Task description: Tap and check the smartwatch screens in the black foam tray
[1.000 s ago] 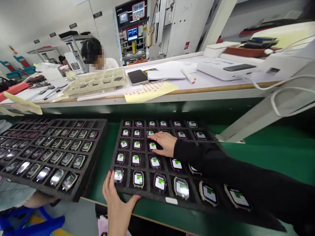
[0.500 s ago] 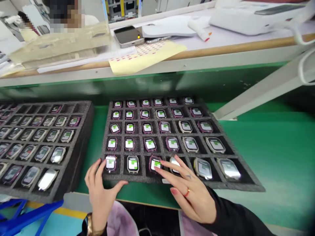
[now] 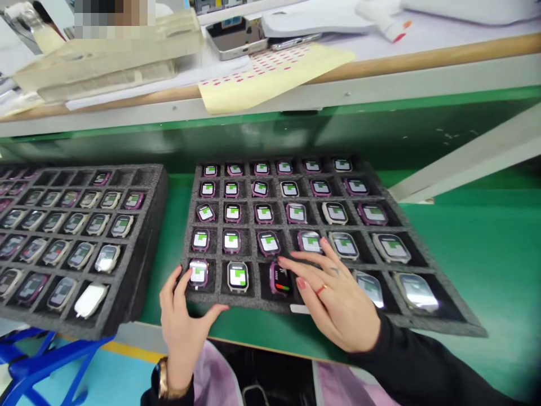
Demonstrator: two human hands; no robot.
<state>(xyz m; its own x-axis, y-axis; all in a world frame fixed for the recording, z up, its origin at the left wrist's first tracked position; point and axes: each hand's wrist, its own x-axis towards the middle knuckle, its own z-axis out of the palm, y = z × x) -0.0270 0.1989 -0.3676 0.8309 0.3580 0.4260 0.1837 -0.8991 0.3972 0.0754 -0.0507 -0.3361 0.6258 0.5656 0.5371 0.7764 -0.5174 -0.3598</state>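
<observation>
A black foam tray (image 3: 439,316) lies in front of me on the green belt, its cells filled with several small watch bodies showing lit screens. My left hand (image 3: 186,321) rests on the tray's near left corner, thumb along the front edge, fingers beside the corner watch (image 3: 198,273). My right hand (image 3: 333,299) lies flat over the front row, fingers spread. Its fingertips touch a purple watch (image 3: 279,279) that sits tilted in its cell with a dark screen. Neither hand holds anything.
A second foam tray (image 3: 139,270) of watches sits to the left, partly filled. Behind, a raised bench (image 3: 380,73) carries a yellow sticker sheet (image 3: 274,73), a phone (image 3: 232,36), beige trays (image 3: 105,56) and a person at the far side. A blue stool frame (image 3: 38,366) stands below left.
The view has come a little closer. My right hand slid forward over the front row, and the purple watch under its fingertips now sits tilted, dark. My left hand stays at the corner.
</observation>
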